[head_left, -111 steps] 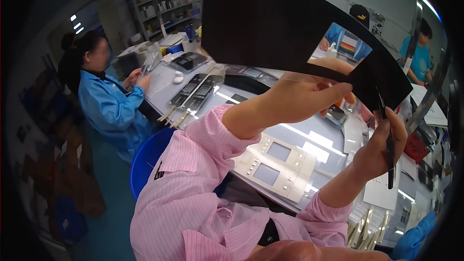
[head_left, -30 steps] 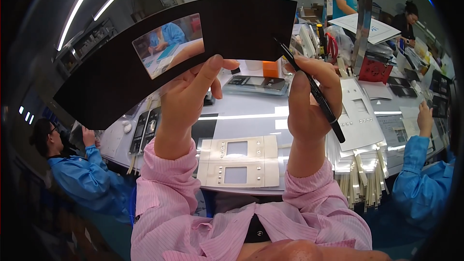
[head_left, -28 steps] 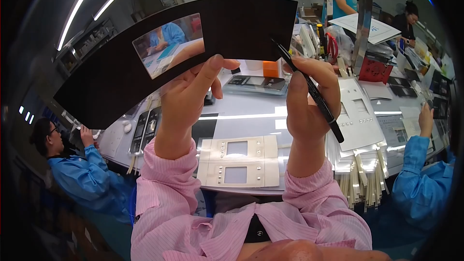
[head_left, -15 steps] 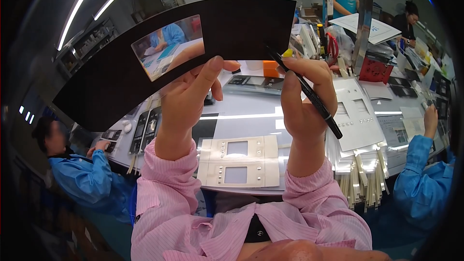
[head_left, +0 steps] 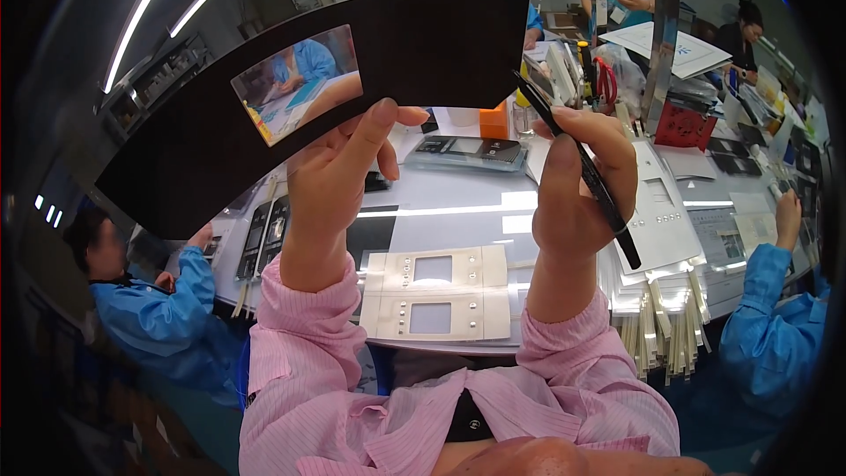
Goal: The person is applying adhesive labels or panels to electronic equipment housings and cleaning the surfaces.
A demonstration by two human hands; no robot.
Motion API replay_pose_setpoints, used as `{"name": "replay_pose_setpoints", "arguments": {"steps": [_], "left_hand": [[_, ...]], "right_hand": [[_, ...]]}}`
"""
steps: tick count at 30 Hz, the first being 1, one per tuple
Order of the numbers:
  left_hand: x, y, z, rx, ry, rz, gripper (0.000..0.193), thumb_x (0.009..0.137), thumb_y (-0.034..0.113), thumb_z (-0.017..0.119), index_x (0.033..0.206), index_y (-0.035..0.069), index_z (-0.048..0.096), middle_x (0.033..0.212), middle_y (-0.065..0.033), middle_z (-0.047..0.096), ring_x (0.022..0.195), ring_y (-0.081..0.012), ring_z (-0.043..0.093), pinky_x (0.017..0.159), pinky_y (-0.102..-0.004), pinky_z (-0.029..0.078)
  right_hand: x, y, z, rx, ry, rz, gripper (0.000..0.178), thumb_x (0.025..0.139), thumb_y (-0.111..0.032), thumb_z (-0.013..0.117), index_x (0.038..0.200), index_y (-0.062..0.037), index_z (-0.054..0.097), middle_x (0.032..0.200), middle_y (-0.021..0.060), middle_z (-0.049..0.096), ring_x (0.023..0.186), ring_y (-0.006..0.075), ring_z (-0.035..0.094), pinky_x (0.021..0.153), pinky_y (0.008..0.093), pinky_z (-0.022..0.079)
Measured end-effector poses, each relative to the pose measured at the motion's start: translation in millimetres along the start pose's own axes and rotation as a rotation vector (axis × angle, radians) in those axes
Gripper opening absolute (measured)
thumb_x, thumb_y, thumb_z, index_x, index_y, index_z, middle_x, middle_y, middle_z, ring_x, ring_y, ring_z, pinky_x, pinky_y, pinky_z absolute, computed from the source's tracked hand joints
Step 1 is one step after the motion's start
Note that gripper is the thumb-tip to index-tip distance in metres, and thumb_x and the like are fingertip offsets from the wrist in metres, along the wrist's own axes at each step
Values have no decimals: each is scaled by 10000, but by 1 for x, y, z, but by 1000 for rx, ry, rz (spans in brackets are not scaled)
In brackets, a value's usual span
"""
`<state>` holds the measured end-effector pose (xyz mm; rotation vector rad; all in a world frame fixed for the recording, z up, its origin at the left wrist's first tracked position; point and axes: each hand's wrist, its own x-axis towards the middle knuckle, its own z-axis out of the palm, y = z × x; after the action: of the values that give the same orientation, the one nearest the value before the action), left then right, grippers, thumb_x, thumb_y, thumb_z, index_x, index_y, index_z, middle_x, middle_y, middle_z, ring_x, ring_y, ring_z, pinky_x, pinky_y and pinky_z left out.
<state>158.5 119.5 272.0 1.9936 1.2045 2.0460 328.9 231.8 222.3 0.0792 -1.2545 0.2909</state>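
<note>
My left hand (head_left: 339, 159) is closed on the lower edge of a long black panel (head_left: 441, 48), thumb in front and fingers partly behind it. The panel is raised before me, and a clear rectangular window (head_left: 304, 79) in its left part lets the room show through. In my right hand (head_left: 582, 176) is a slim black pen (head_left: 595, 181), tilted, its upper tip close to the panel's right end; from this view I cannot tell whether they touch. Below, between my forearms, a cream sheet (head_left: 436, 293) with two cut-out windows and small round holes lies on the table.
Stacked white panels (head_left: 652, 211) with hanging strips (head_left: 656, 326) lie to the right. Behind my hands are a wrapped black panel (head_left: 467, 152) and an orange box (head_left: 493, 120). People in blue work at left (head_left: 159, 326) and right (head_left: 767, 326). A metal post (head_left: 663, 53) rises far right.
My right hand and the pen have moved right, from over the panel's face to beside its right end. The black panel has shifted slightly left in my left hand.
</note>
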Motion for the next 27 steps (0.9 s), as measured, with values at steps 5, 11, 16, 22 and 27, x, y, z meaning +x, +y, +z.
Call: {"name": "replay_pose_setpoints", "arguments": {"steps": [5, 11, 16, 22, 27], "left_hand": [[6, 8, -14, 56, -41, 23, 288, 964, 143, 621, 1206, -11, 586, 896, -164, 723, 521, -87, 590, 447, -190, 447], [69, 41, -16, 28, -171, 209, 268, 968, 249, 623, 1133, 39, 652, 931, -121, 732, 556, -97, 625, 494, -221, 511], [90, 49, -14, -16, -216, 135, 273, 954, 298, 636, 943, 36, 711, 921, -100, 737, 541, -104, 609, 481, -229, 492], [93, 48, -7, 32, -252, 11, 246, 951, 276, 642, 997, 37, 679, 925, -101, 735, 535, -105, 607, 483, -232, 489], [91, 36, -3, -111, -267, 18, 213, 950, 238, 646, 994, 30, 651, 922, -133, 731, 527, -112, 609, 476, -236, 486]], "right_hand": [[-4, -5, 11, -54, 18, 3, 175, 934, -66, 585, 1078, 32, 569, 944, 148, 670, 834, 170, 641, 765, 262, 487], [-11, -8, 0, 121, 187, -12, 216, 958, -143, 559, 1113, 8, 560, 950, 156, 662, 780, 171, 594, 718, 286, 484], [-10, -5, -2, 137, 235, -46, 267, 963, -224, 568, 1111, -1, 560, 951, 159, 652, 785, 192, 575, 721, 329, 472], [-7, -4, -3, 120, 209, -104, 258, 966, -221, 564, 1111, -8, 557, 955, 161, 650, 782, 195, 569, 719, 330, 468], [-7, -7, -3, 136, 218, -93, 250, 970, -220, 558, 1112, -13, 555, 965, 159, 650, 779, 193, 564, 716, 329, 465]]}}
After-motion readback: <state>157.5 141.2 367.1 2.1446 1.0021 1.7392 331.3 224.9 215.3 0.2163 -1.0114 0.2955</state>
